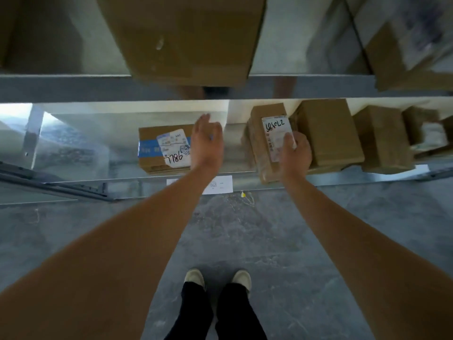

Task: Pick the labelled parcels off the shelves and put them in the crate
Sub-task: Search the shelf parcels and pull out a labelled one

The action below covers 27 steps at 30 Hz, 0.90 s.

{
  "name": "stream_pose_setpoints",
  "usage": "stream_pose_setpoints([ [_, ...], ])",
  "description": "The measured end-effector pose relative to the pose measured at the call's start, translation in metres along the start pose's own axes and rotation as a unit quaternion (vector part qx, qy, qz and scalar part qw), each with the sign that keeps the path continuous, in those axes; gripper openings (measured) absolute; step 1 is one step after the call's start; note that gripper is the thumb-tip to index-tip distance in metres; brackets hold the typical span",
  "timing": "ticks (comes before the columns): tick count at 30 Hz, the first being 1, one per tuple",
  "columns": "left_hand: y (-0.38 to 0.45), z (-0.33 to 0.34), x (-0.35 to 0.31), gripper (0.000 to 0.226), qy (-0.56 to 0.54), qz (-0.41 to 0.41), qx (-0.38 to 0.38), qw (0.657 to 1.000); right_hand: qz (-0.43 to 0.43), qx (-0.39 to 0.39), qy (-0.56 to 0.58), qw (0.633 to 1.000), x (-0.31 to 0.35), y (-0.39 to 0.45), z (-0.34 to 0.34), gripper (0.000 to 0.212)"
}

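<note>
Crate out of view; upper-shelf boxes blurred | left grip [207,138] spread, beside blue-taped brown cardboard parcel [159,153] | right grip [295,149] clasping upright white-labelled brown cardboard parcel [266,143] on lower metal shelf [122,168]

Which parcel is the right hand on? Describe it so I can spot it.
Look at the lower shelf, right of centre. The right hand grips a narrow brown parcel jutting over the front edge. Unlike the plain boxes to its right, it carries a white label with handwritten digits.
</note>
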<state>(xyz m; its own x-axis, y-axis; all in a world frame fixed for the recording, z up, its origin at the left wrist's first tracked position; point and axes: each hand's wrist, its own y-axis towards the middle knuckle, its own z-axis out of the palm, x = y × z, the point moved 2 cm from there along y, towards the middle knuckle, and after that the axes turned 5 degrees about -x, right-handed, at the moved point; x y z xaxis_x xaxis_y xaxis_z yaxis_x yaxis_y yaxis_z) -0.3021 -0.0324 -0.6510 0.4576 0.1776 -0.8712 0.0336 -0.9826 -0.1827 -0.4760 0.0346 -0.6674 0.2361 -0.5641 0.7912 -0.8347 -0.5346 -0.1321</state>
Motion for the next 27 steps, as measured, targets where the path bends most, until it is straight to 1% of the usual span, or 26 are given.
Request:
stream_pose_setpoints([
  [2, -0.023, 0.033, -0.017, 0.045, -0.088, -0.073, 0.041, 0.993, 0.004, 0.032, -0.033, 0.999, -0.018, 0.012, -0.010, 0.041],
  [4, -0.041, 0.065, -0.023, 0.043, -0.149, -0.146, 0.073, 0.975, 0.011, 0.062, -0.054, 0.997, -0.033, 0.020, -0.013, 0.044],
  [5, -0.047, 0.080, -0.022, 0.043, -0.170, -0.168, 0.090, 0.967, 0.018, 0.073, -0.059, 0.995, -0.037, 0.023, -0.015, 0.044],
  [7, -0.052, 0.105, -0.017, 0.044, -0.195, -0.194, 0.121, 0.954, 0.063, 0.093, -0.053, 0.992, -0.046, 0.031, -0.014, 0.047],
  [9, -0.054, 0.120, -0.009, 0.047, -0.208, -0.231, 0.121, 0.943, 0.099, 0.125, -0.045, 0.986, -0.054, 0.035, -0.011, 0.046],
  [10, -0.054, 0.126, -0.001, 0.047, -0.213, -0.248, 0.111, 0.939, 0.100, 0.138, -0.041, 0.985, -0.057, 0.033, -0.011, 0.044],
  [13, -0.061, 0.126, 0.005, 0.039, -0.221, -0.253, 0.081, 0.938, 0.065, 0.142, -0.008, 0.988, -0.066, 0.021, -0.015, 0.046],
  [15, -0.067, 0.122, 0.005, 0.033, -0.258, -0.247, 0.067, 0.932, 0.048, 0.129, 0.023, 0.990, -0.073, 0.013, -0.018, 0.047],
  [18, -0.072, 0.119, 0.008, 0.031, -0.294, -0.241, 0.025, 0.925, 0.035, 0.112, 0.058, 0.991, -0.074, 0.006, -0.021, 0.045],
  [22, -0.075, 0.122, 0.002, 0.031, -0.273, -0.247, -0.009, 0.930, 0.042, 0.113, 0.074, 0.990, -0.069, 0.003, -0.025, 0.045],
  [27, -0.065, 0.126, -0.001, 0.032, -0.220, -0.268, -0.008, 0.938, 0.039, 0.170, 0.028, 0.984, -0.064, 0.015, -0.026, 0.044],
])
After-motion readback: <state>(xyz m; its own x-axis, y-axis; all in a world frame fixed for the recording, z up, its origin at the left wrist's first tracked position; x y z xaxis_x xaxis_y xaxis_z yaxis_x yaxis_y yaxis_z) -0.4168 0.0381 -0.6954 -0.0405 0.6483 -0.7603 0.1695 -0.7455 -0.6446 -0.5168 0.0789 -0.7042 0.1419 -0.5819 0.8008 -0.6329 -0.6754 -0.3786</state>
